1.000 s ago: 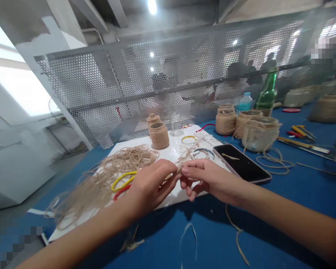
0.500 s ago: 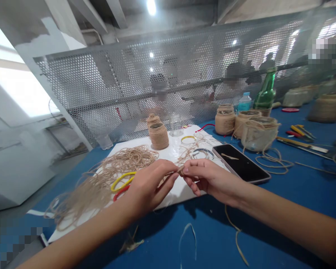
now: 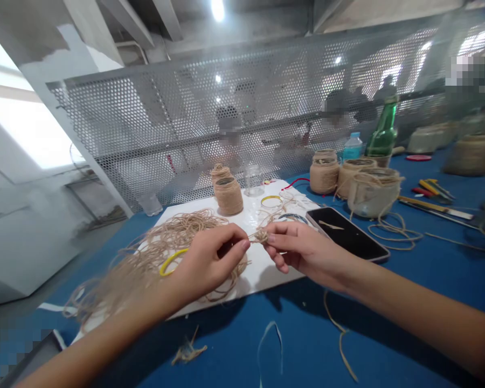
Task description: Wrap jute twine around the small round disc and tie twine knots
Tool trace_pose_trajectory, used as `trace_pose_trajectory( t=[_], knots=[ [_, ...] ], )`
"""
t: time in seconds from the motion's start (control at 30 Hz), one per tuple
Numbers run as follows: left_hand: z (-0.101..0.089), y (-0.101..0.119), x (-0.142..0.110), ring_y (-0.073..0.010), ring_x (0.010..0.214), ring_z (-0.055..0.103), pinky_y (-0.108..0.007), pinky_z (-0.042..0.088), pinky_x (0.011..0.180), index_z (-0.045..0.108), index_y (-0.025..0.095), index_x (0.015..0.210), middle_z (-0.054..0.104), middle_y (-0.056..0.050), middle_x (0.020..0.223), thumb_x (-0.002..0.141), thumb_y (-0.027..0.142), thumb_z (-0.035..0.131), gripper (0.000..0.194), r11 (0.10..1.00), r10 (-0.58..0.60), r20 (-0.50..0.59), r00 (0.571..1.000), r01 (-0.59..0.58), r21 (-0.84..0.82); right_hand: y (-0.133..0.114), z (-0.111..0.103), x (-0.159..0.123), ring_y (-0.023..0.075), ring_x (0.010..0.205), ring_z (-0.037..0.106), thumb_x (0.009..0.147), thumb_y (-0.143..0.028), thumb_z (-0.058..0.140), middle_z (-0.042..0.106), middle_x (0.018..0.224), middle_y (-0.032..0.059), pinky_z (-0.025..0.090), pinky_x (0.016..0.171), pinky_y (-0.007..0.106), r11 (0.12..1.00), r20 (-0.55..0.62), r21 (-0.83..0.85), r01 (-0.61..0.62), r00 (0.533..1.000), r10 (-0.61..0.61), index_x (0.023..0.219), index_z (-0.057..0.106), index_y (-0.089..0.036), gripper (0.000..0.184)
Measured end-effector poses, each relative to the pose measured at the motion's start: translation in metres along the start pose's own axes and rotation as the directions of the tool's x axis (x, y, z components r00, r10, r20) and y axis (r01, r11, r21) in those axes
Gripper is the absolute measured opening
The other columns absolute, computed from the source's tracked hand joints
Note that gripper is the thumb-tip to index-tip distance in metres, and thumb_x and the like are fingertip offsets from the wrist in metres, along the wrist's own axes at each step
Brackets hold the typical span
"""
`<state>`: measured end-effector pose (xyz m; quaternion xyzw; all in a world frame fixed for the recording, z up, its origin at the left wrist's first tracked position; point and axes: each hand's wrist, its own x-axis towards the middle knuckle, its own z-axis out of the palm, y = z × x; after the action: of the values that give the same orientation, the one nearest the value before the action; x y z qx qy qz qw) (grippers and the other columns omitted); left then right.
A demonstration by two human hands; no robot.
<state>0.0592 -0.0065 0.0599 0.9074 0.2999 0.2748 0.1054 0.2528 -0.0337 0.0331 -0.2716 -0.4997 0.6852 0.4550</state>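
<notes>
- Working at a blue desk [image 3: 222, 353], facing a gray screen [image 3: 165, 124] full of holes.
- Pinching a small string bundle [image 3: 261, 235] in the right hand [image 3: 301, 243], above the white sheet [image 3: 248, 215].
- Pinching a thin strand [image 3: 252, 238] beside it with the left hand [image 3: 214, 256].
- Seeming partly done: showing some wrapped jars [image 3: 229, 199], a clear jar [image 3: 254, 183] bare, and plenty of loose twine [image 3: 189, 226] left.

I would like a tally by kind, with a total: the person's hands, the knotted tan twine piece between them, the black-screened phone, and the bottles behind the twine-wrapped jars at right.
Bare left hand and bare right hand: 2
Knotted tan twine piece: 1
Black-screened rectangular phone: 1
Tall green glass bottle and blue-capped plastic bottle: 2
Total: 6
</notes>
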Motion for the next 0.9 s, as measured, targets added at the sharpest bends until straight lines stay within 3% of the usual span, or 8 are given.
trace_pose_trajectory(
  t=[0.13, 0.27, 0.4, 0.5, 0.57, 0.63, 0.77, 0.9],
  knots=[
    [-0.009, -0.004, 0.007, -0.0075, 0.051, 0.041, -0.018, 0.031, 0.047, 0.053, 0.015, 0.07, 0.046, 0.004, 0.057, 0.084, 0.033, 0.046, 0.024, 0.961, -0.117, 0.246, 0.962, 0.173, -0.217, -0.005, -0.006, 0.001, 0.0063, 0.052, 0.05, 0.078, -0.026, 0.057, 0.053, 0.063, -0.0025, 0.043, 0.05, 0.019, 0.967, 0.164, -0.254, 0.011, 0.986, 0.032, 0.083, 0.057, -0.014, 0.013],
    [-0.004, -0.002, 0.005, -0.0072, 0.049, 0.039, -0.017, 0.03, 0.044, 0.055, 0.014, 0.07, 0.045, 0.005, 0.055, 0.083, 0.031, 0.047, 0.023, 0.922, -0.17, 0.429, 0.887, 0.297, -0.25, 0.0, -0.002, -0.002, 0.0082, 0.05, 0.051, 0.079, -0.026, 0.053, 0.052, 0.058, -0.003, 0.042, 0.048, 0.019, 0.792, 0.181, -0.611, 0.004, 0.974, 0.135, 0.077, 0.058, -0.016, 0.012],
    [0.006, 0.006, -0.004, -0.0089, 0.052, 0.045, -0.017, 0.032, 0.046, 0.058, 0.017, 0.071, 0.052, 0.003, 0.057, 0.081, 0.031, 0.049, 0.02, 0.966, -0.227, 0.337, 0.914, 0.256, -0.042, 0.017, 0.004, -0.003, 0.0078, 0.044, 0.047, 0.079, -0.027, 0.048, 0.052, 0.053, -0.0031, 0.034, 0.041, 0.018, 0.62, 0.028, -0.784, -0.038, 0.995, 0.096, 0.071, 0.057, -0.016, 0.016],
    [0.013, 0.011, -0.012, -0.0107, 0.053, 0.05, -0.019, 0.034, 0.048, 0.058, 0.018, 0.074, 0.058, 0.002, 0.062, 0.081, 0.026, 0.049, 0.014, 0.98, -0.151, 0.227, 0.962, 0.115, 0.164, 0.025, 0.005, -0.002, 0.0075, 0.044, 0.045, 0.078, -0.026, 0.048, 0.051, 0.052, -0.0029, 0.03, 0.04, 0.018, 0.566, -0.06, -0.823, -0.038, 0.998, -0.021, 0.064, 0.055, -0.016, 0.019],
    [0.017, 0.013, -0.017, -0.0128, 0.054, 0.052, -0.022, 0.035, 0.048, 0.056, 0.017, 0.076, 0.06, 0.0, 0.064, 0.082, 0.021, 0.046, 0.012, 0.938, -0.028, 0.161, 0.987, -0.03, 0.346, 0.024, 0.004, 0.0, 0.0077, 0.043, 0.045, 0.078, -0.026, 0.049, 0.051, 0.05, -0.0029, 0.03, 0.04, 0.018, 0.589, -0.095, -0.807, -0.048, 0.994, -0.049, 0.065, 0.055, -0.016, 0.018],
    [0.021, 0.013, -0.02, -0.0147, 0.054, 0.052, -0.025, 0.034, 0.048, 0.053, 0.016, 0.076, 0.058, -0.001, 0.065, 0.083, 0.015, 0.043, 0.013, 0.836, 0.134, 0.119, 0.984, -0.177, 0.519, 0.021, 0.004, 0.003, 0.0079, 0.042, 0.045, 0.077, -0.028, 0.051, 0.05, 0.049, -0.0032, 0.032, 0.04, 0.018, 0.66, -0.142, -0.746, -0.085, 0.989, -0.032, 0.068, 0.056, -0.016, 0.016],
    [0.023, 0.013, -0.024, -0.0164, 0.055, 0.051, -0.028, 0.037, 0.049, 0.053, 0.014, 0.081, 0.055, -0.002, 0.064, 0.083, 0.011, 0.042, 0.011, 0.587, 0.416, 0.118, 0.902, -0.366, 0.722, 0.014, 0.004, 0.005, 0.0075, 0.042, 0.045, 0.074, -0.031, 0.056, 0.048, 0.05, -0.0037, 0.037, 0.04, 0.019, 0.84, -0.196, -0.52, -0.153, 0.979, 0.057, 0.065, 0.052, -0.016, 0.019],
    [0.02, 0.011, -0.022, -0.0146, 0.058, 0.052, -0.028, 0.039, 0.052, 0.054, 0.011, 0.093, 0.055, -0.002, 0.066, 0.084, 0.014, 0.045, 0.013, 0.468, 0.518, 0.148, 0.843, -0.424, 0.776, 0.008, -0.001, 0.005, 0.0047, 0.042, 0.043, 0.073, -0.03, 0.06, 0.049, 0.052, -0.0038, 0.036, 0.041, 0.017, 0.942, -0.145, -0.3, -0.153, 0.983, 0.113, 0.063, 0.054, -0.014, 0.02]
  ],
)
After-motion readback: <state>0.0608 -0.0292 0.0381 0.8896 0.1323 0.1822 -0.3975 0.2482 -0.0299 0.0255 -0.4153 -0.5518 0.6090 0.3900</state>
